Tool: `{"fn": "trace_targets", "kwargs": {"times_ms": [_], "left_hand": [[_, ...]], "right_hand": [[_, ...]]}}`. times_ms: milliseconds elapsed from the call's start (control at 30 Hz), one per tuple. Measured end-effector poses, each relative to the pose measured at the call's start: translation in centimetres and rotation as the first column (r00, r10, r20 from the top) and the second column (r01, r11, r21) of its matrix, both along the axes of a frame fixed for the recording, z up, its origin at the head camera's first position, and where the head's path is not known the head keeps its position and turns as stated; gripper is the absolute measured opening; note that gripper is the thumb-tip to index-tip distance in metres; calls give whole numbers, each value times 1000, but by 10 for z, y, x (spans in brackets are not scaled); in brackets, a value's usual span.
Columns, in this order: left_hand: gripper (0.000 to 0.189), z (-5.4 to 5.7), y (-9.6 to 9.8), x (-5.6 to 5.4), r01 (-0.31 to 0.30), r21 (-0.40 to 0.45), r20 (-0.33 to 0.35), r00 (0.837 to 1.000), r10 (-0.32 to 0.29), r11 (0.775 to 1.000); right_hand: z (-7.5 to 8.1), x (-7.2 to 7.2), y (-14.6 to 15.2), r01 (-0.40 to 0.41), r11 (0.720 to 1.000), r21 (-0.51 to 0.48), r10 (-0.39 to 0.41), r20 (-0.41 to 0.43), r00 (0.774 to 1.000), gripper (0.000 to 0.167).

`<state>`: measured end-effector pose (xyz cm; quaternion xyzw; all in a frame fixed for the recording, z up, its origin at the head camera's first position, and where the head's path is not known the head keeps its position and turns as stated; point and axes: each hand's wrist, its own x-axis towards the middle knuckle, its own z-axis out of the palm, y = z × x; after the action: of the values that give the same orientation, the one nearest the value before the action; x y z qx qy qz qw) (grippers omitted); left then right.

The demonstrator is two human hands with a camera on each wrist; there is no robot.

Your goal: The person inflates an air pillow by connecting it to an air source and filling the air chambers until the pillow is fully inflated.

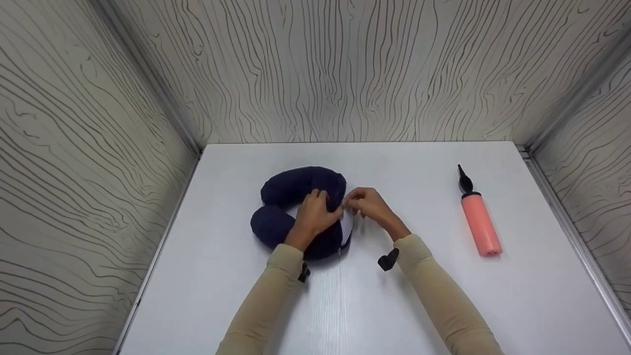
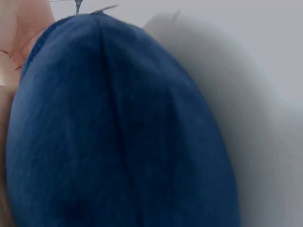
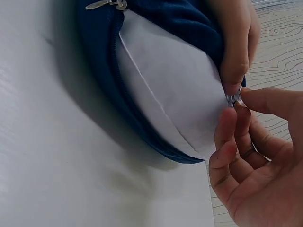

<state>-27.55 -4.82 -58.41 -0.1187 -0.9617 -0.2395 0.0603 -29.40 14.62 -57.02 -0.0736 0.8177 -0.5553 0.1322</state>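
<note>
A navy blue U-shaped neck pillow (image 1: 291,182) lies on the white table (image 1: 419,305). Its zipped cover gapes along the right side, where a white inner (image 3: 170,71) shows; a metal zip pull (image 3: 99,4) sits at one end of the gap. My left hand (image 1: 315,214) grips the pillow over its curved part, with the thumb at the opening's edge. At that edge, a small clear valve (image 3: 232,100) is pinched between my right hand's (image 1: 370,204) thumb and fingers. Blue fabric (image 2: 118,123) fills most of the left wrist view.
A pink hand pump (image 1: 481,224) with a black nozzle lies on the table to the right. Patterned panels (image 1: 315,74) enclose the table at the back and both sides.
</note>
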Motion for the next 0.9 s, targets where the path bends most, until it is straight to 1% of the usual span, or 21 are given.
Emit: {"fn": "trace_targets", "kwargs": {"times_ms": [67, 200, 300, 433, 533, 600, 700, 900], "left_hand": [[38, 1, -1, 0, 20, -4, -7, 1000, -20, 1000], [31, 0, -1, -2, 72, 4, -75, 995, -72, 997], [29, -2, -1, -2, 89, 7, -104, 991, -88, 996], [27, -4, -2, -2, 91, 28, -112, 990, -87, 995], [26, -4, -1, -1, 88, 37, -124, 989, -83, 995], [26, -4, -1, 0, 88, 39, -135, 987, -82, 995], [27, -4, 0, 1, 91, 35, -151, 985, -84, 995], [24, -4, 0, 1, 98, 36, -172, 981, -91, 995]], "right_hand": [[-1, 0, 1, -15, 1000, 15, 15, 19, 1000, 18], [-1, 0, 0, -56, 997, 52, 53, 60, 997, 19], [-1, -1, 0, -94, 991, 96, 89, 50, 995, 22], [-1, -2, 1, -150, 972, 182, 158, -33, 987, 21], [-4, -2, 2, -187, 957, 224, 215, -108, 971, 20], [-7, -2, 3, -202, 952, 228, 240, -152, 959, 18], [-12, -3, 2, -201, 956, 213, 244, -199, 949, 18], [-18, -6, -1, -166, 966, 197, 214, -255, 943, 26]]}}
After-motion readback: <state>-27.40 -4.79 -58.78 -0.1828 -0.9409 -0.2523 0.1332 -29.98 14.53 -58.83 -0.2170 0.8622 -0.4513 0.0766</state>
